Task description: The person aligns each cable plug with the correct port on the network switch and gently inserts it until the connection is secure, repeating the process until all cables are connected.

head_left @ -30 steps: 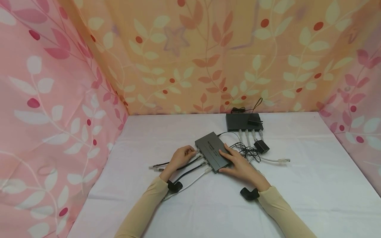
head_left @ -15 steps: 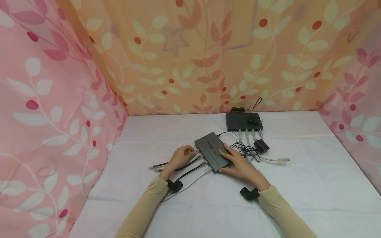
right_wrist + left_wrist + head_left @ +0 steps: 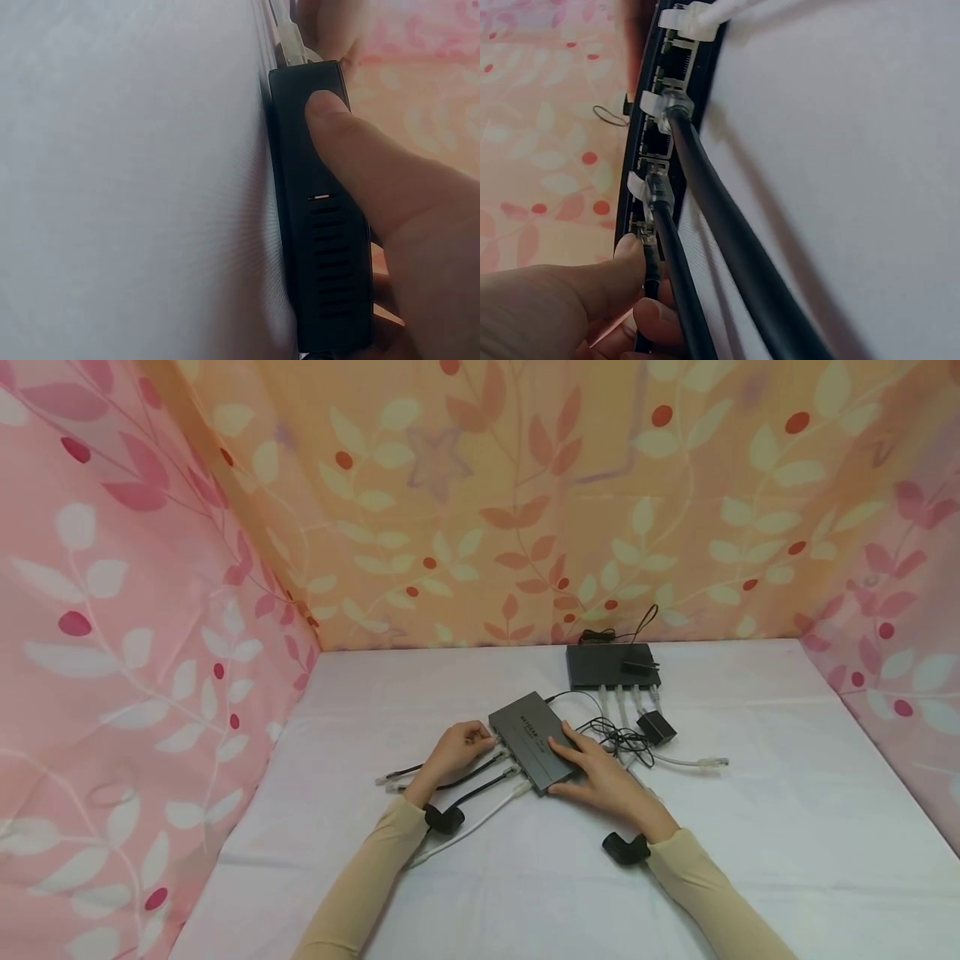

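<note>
A grey Netgear network switch (image 3: 527,739) lies at an angle mid-table, its row of ports facing left. At its far-end port my left hand (image 3: 456,753) pinches the clear plug end of a black network cable (image 3: 652,268) between thumb and fingers. The plug sits right at the port opening. Two more black network cables (image 3: 727,247) and a white network cable (image 3: 474,829) are plugged into the same row, with bare ports between some of them. My right hand (image 3: 602,779) grips the switch from the right, thumb (image 3: 337,127) against its vented side and fingers over the top.
A second black switch (image 3: 600,667) stands at the back with several pale cables in its front and a black adapter on top. Tangled black wire (image 3: 626,740), a black power adapter (image 3: 656,727) and a loose pale cable end (image 3: 712,762) lie right of my hands.
The left wrist has lifted slightly while the fingers stay at the same port. The right hand and the switch keep their places; the head view has shifted a little.
</note>
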Demonstrator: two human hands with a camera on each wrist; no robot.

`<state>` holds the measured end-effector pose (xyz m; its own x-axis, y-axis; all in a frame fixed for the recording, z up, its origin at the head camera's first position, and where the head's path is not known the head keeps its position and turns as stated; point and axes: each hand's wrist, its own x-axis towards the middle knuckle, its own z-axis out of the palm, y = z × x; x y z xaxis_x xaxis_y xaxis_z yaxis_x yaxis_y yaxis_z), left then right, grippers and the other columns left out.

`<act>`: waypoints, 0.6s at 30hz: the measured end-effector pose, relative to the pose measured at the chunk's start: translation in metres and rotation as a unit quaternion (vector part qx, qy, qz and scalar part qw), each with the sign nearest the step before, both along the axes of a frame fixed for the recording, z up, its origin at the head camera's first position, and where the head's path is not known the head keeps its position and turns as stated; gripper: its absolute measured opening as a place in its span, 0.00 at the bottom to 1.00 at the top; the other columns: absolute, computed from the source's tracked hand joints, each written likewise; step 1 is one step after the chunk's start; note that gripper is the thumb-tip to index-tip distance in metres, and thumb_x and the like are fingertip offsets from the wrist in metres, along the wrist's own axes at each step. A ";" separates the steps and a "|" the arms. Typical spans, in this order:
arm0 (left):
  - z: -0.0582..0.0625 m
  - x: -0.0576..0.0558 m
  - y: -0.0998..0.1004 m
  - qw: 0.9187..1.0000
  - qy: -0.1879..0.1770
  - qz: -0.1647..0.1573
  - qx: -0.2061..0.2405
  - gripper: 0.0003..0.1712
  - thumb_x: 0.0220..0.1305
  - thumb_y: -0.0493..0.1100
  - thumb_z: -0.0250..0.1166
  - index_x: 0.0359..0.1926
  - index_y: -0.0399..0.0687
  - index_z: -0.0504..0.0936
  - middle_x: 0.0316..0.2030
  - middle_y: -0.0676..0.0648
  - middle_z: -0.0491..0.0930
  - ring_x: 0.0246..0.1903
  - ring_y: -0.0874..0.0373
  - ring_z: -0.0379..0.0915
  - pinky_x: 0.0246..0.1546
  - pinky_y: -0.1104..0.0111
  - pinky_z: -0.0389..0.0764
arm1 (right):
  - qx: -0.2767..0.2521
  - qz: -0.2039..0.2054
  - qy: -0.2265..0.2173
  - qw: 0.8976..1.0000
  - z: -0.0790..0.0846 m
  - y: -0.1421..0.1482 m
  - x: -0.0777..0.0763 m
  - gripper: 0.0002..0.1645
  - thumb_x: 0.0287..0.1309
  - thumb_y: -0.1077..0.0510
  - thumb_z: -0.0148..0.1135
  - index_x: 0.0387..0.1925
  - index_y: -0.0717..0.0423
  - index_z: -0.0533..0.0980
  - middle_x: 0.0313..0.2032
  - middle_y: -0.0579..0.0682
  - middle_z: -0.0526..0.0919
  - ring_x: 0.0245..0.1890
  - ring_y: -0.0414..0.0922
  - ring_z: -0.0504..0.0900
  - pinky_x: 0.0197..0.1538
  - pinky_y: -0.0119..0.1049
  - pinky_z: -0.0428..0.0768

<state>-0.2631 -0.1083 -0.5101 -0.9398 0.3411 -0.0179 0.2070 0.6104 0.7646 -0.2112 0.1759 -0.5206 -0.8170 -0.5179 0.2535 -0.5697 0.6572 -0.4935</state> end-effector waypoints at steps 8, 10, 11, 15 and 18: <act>0.004 -0.003 0.003 1.000 -0.020 -0.006 0.015 0.08 0.63 0.44 0.61 0.32 0.44 0.81 0.24 0.49 0.79 0.22 0.62 0.67 0.26 0.70 0.69 | 0.008 -0.001 0.008 1.000 0.000 0.001 -0.001 0.48 0.44 0.37 0.68 0.65 0.51 0.64 0.69 0.60 0.53 0.65 0.61 0.59 0.59 0.56 0.66; 0.005 -0.003 0.003 1.000 -0.019 -0.012 0.014 0.08 0.63 0.44 0.61 0.32 0.44 0.81 0.23 0.48 0.78 0.20 0.62 0.66 0.25 0.70 0.69 | 0.008 -0.002 0.006 1.000 0.001 0.001 -0.001 0.48 0.44 0.37 0.68 0.65 0.51 0.64 0.69 0.61 0.53 0.65 0.61 0.59 0.59 0.56 0.65; 0.006 -0.004 0.003 1.000 -0.019 -0.014 0.013 0.08 0.63 0.44 0.61 0.32 0.44 0.80 0.23 0.47 0.78 0.20 0.61 0.66 0.24 0.70 0.69 | 0.006 -0.002 0.005 1.000 0.001 0.001 -0.001 0.48 0.44 0.37 0.68 0.65 0.51 0.64 0.69 0.61 0.53 0.65 0.61 0.59 0.59 0.56 0.65; 0.006 -0.005 0.002 0.999 -0.029 -0.019 0.010 0.09 0.63 0.45 0.61 0.33 0.44 0.80 0.23 0.47 0.78 0.19 0.62 0.66 0.24 0.70 0.69 | 0.001 -0.001 -0.003 1.000 0.000 0.002 -0.002 0.48 0.44 0.37 0.68 0.65 0.51 0.64 0.69 0.60 0.52 0.66 0.60 0.58 0.59 0.57 0.65; 0.005 -0.005 0.001 0.999 -0.047 -0.020 0.018 0.09 0.64 0.45 0.60 0.35 0.43 0.80 0.23 0.46 0.78 0.17 0.61 0.67 0.23 0.69 0.71 | -0.002 0.002 -0.011 1.000 -0.001 0.003 -0.003 0.48 0.45 0.36 0.67 0.66 0.50 0.63 0.70 0.59 0.51 0.66 0.60 0.57 0.59 0.57 0.64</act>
<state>-0.2681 -0.1069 -0.5047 -0.9206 0.3795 -0.0923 0.1563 0.5745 0.8034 -0.2138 0.1784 -0.5214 -0.8204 -0.5204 0.2369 -0.5611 0.6531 -0.5085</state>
